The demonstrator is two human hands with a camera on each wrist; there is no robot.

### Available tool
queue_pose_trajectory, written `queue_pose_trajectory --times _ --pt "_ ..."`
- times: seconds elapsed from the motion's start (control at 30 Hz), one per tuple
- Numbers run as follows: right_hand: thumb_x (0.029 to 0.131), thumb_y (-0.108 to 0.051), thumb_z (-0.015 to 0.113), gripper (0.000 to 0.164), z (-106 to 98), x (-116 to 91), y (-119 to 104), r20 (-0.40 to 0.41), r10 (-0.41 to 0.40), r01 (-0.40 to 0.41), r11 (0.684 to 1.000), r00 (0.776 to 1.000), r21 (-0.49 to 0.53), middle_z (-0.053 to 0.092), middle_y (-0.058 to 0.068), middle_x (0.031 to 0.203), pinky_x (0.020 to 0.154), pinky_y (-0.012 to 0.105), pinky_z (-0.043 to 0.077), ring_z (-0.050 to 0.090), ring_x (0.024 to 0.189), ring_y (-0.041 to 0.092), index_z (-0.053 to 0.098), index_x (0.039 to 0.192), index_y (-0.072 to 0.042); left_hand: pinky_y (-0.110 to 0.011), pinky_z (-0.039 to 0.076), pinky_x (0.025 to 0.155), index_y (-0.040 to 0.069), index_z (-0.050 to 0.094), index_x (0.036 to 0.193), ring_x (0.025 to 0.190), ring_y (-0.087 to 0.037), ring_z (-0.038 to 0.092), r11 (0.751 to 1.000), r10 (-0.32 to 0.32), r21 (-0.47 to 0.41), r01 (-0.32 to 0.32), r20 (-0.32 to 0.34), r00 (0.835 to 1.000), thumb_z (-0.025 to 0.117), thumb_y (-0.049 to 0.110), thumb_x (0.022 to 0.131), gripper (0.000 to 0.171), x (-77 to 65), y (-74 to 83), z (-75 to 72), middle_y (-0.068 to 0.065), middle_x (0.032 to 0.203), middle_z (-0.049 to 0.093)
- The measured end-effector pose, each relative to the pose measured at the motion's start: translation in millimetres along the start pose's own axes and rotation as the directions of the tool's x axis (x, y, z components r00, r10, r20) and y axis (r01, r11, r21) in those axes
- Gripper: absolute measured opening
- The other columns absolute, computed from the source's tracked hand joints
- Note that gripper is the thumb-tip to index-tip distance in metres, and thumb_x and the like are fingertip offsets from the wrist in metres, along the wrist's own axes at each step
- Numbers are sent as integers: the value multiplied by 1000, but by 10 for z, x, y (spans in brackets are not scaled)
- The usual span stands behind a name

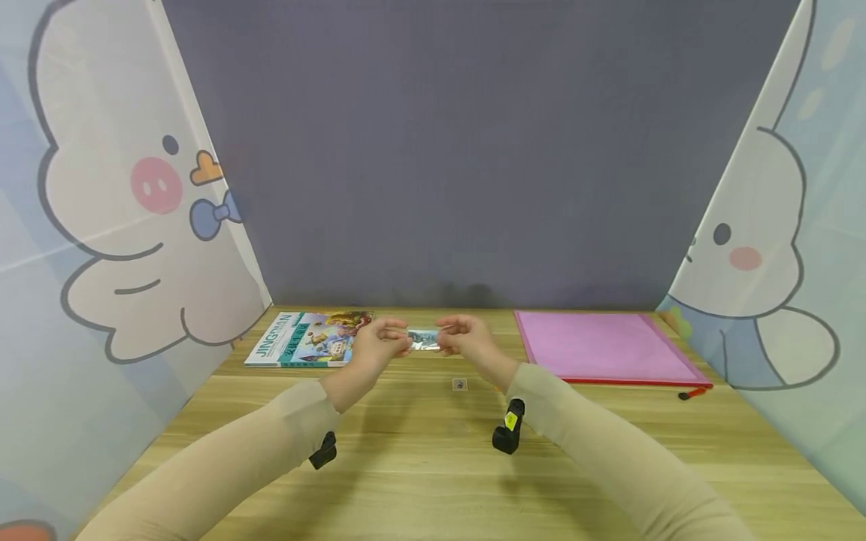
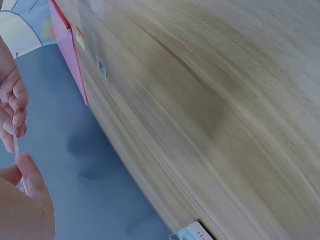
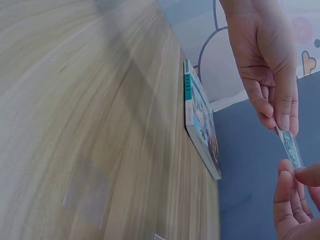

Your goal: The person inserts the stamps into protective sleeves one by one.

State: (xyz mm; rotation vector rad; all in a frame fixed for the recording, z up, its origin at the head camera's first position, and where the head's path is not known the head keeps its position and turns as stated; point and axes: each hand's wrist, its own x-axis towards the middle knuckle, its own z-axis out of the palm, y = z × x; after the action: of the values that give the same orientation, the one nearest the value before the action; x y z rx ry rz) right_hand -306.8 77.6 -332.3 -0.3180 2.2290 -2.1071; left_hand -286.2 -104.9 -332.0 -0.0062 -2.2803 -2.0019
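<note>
Both hands hold a small shiny rectangular card (image 1: 424,340) with a bluish-grey picture and clear edges, raised above the far part of the table. My left hand (image 1: 379,347) pinches one end between thumb and fingers. The opposite end is pinched by my right hand (image 1: 471,343). In the right wrist view the card (image 3: 290,148) appears at a steep angle, thin and glossy, between the left hand (image 3: 267,65) above and the right hand (image 3: 297,207) below. On the table below the hands lies a small square piece with a dark picture (image 1: 460,385).
A glossy book (image 1: 311,340) lies at the back left. At the back right is a pink zip folder (image 1: 609,346) with a red zipper and pull tab (image 1: 694,393). A faint clear film (image 3: 87,195) lies on the wooden table (image 1: 419,481). Printed curtains flank both sides.
</note>
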Motion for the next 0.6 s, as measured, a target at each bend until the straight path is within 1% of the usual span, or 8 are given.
queue_pose_trajectory --times 0.1,0.13,0.2,0.27,0.33,0.4,0.5,0.6 --pt "85 9 65 34 19 -8 22 34 -3 3 1000 999 -6 67 15 93 69 29 60 67 70 14 60 118 10 -38 60 82 0 63 117 70 -12 67 1000 0 3 0 8 1000 70 -4 85 33 0 -17 -28 -15 95 67" --pt "84 9 66 36 20 0 40 48 -6 6 1000 999 -11 67 16 94 72 31 60 67 70 13 59 119 11 -38 60 83 1 63 118 71 -12 67 1000 -4 6 4 11 1000 70 -4 85 34 1 -24 -36 -15 96 67" --pt "82 10 67 38 31 5 63 69 -5 7 1000 998 -27 66 18 96 75 32 60 65 71 12 59 120 11 -36 60 82 1 63 119 73 -13 67 1000 -3 9 2 18 1000 70 -4 86 34 3 -40 -54 -16 98 66" --pt "81 11 68 40 43 16 90 84 -12 16 999 996 -43 65 20 100 77 32 60 63 71 9 59 120 11 -32 60 80 1 63 119 74 -13 67 1000 -8 8 8 21 1000 69 -4 86 34 3 -61 -72 -16 99 65" --pt "80 11 68 41 60 24 108 91 -16 20 998 996 -52 65 20 100 78 32 59 62 72 8 59 120 12 -31 60 80 1 63 119 75 -14 67 1000 -11 9 11 19 1000 69 -4 86 34 -4 -78 -85 -14 97 65" --pt "80 11 68 40 79 17 110 94 -14 19 998 995 -59 65 20 100 80 33 59 62 73 9 60 119 12 -36 59 84 1 63 119 76 -15 68 1000 -15 7 15 23 1000 69 -4 86 34 -8 -97 -104 -13 96 65" --pt "80 10 70 38 102 8 115 95 -3 10 997 995 -77 66 18 99 83 36 58 63 76 10 63 117 8 -43 56 91 1 62 121 78 -15 68 999 -25 22 24 44 999 69 -3 86 37 -7 -126 -143 -14 99 65" --pt "80 9 71 38 122 1 119 99 17 -8 996 995 -88 66 14 98 82 32 58 63 79 11 64 116 6 -45 55 93 2 60 126 81 -15 67 997 -36 74 30 77 996 71 0 86 42 -8 -146 -187 -18 108 64"
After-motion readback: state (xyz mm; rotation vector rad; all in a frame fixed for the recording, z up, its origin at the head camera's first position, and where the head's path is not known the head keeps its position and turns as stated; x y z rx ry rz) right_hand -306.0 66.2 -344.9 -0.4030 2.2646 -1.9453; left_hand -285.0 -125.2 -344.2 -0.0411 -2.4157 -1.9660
